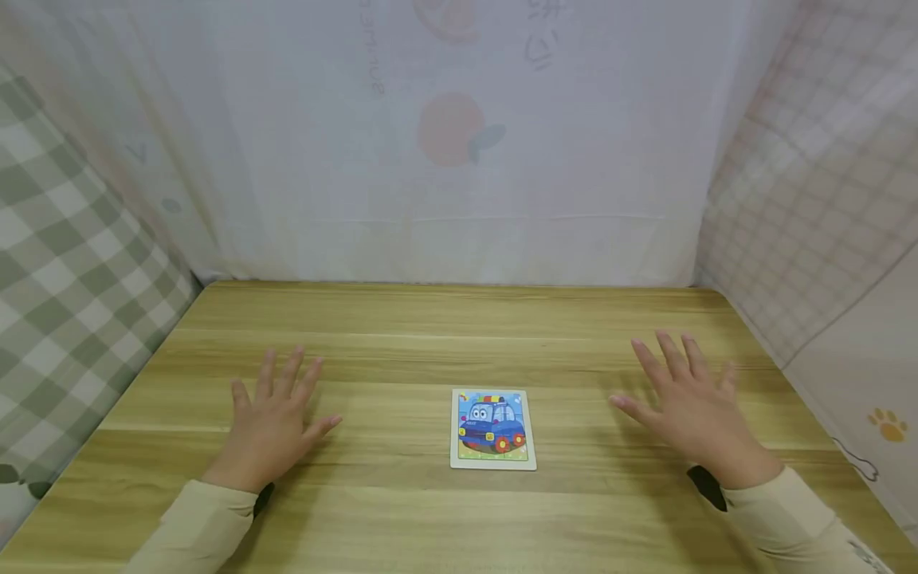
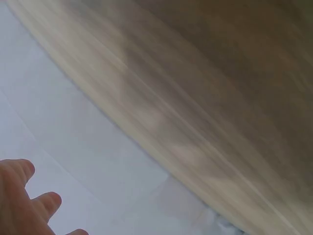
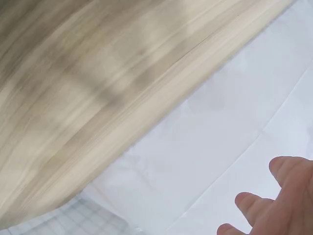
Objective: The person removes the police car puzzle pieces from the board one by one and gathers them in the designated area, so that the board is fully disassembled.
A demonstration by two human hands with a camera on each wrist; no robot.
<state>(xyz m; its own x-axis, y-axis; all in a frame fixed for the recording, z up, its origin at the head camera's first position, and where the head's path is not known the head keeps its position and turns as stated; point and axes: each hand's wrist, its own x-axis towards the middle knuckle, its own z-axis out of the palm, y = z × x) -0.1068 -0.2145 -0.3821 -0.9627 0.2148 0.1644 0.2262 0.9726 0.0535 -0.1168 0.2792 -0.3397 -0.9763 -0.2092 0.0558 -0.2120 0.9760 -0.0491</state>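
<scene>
A small rectangular picture puzzle [image 1: 492, 429] with a white border lies flat near the middle of the table; it shows a blue cartoon police car with eyes and red wheels. To its left, my left hand [image 1: 272, 430] is held over the wood with fingers spread, holding nothing. My right hand [image 1: 692, 410] is likewise spread on the other side, apart from the puzzle. Only a few fingertips [image 2: 47, 203] of the left hand enter the left wrist view, and several fingers [image 3: 254, 203] of the right hand show in the right wrist view.
The wooden table [image 1: 344, 319] has rounded far corners. Behind it hangs a white cloth [image 1: 323, 175] with fruit prints. A green checked cloth [image 1: 64, 239] borders the left side, and a pale grid-patterned cloth [image 1: 825, 175] the right.
</scene>
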